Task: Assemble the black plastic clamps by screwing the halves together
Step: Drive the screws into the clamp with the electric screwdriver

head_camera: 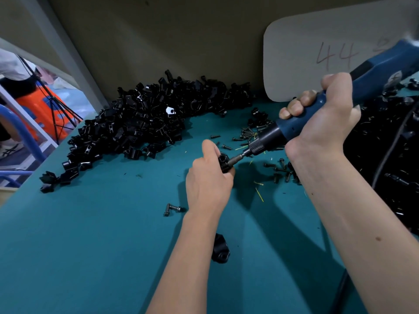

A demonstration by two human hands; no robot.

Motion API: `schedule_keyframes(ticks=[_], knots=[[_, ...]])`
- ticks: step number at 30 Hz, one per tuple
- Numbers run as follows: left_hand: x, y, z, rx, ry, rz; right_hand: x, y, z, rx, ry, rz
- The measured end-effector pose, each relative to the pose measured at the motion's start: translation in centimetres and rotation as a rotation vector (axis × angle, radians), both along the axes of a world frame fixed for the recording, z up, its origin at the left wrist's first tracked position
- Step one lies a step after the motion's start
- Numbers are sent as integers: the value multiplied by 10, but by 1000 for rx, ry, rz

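Right now the left hand (209, 177) pinches a black clamp (224, 163) just above the green table (90, 245), while the right hand (322, 118) wraps its fingers round the electric screwdriver (294, 128), bit at the clamp. If the bit slips, it could jab the thumb or cam out. Loose screws (249, 132) and the pile of clamp halves (147, 123) crowd nearby.

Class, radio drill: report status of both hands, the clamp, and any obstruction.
Left hand grips clamp above table. Right hand grips electric screwdriver, bit at clamp. Loose screws nearby, nothing blocking.
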State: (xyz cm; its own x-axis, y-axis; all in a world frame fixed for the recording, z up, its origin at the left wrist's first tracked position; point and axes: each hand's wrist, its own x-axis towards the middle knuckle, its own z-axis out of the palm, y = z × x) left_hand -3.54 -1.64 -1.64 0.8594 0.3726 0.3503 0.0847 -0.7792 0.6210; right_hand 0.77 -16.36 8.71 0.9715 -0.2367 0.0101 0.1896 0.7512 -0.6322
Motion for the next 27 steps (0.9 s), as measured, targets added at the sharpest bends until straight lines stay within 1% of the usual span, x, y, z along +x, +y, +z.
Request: schedule_keyframes(ticks=[2,5,6,8,10,11,12,15,16,17,18,20,23,24,25,27], knots=[[-1,3,-1,-30,-31,-66,3,-1,2,26,-53,-7],[-3,7,2,-193,-119,-197,9,-8,2,131,-32,103],[-3,7,4,-247,-151,-196,12,-11,1,179,-8,129],[-1,5,5,-351,-204,-121,15,-15,-2,254,27,160],[2,8,5,-549,-191,5,17,-18,-5,224,56,167],[4,13,6,-701,-162,37,18,-18,-6,160,84,164],[4,18,8,-891,-141,24,20,-19,-7,62,118,168],[0,32,18,-1518,-103,-145,23,-11,-15,-380,229,225],[-1,35,19,-1679,-70,-174,23,-6,-20,-526,258,254],[-3,36,21,-1791,-40,-192,21,1,-26,-652,278,278],[-3,37,21,-1856,-22,-205,19,8,-32,-760,287,287],[-5,38,21,-1911,-8,-232,16,20,-46,-1010,248,243],[-6,38,22,-1928,-11,-249,15,31,-56,-1506,133,92],[-5,37,22,-1910,-9,-234,14,32,-58,-1603,104,81],[-5,36,22,-1875,-5,-217,12,33,-59,-1650,87,101],[-4,32,22,-1770,-3,-192,10,34,-64,-1689,73,170]])
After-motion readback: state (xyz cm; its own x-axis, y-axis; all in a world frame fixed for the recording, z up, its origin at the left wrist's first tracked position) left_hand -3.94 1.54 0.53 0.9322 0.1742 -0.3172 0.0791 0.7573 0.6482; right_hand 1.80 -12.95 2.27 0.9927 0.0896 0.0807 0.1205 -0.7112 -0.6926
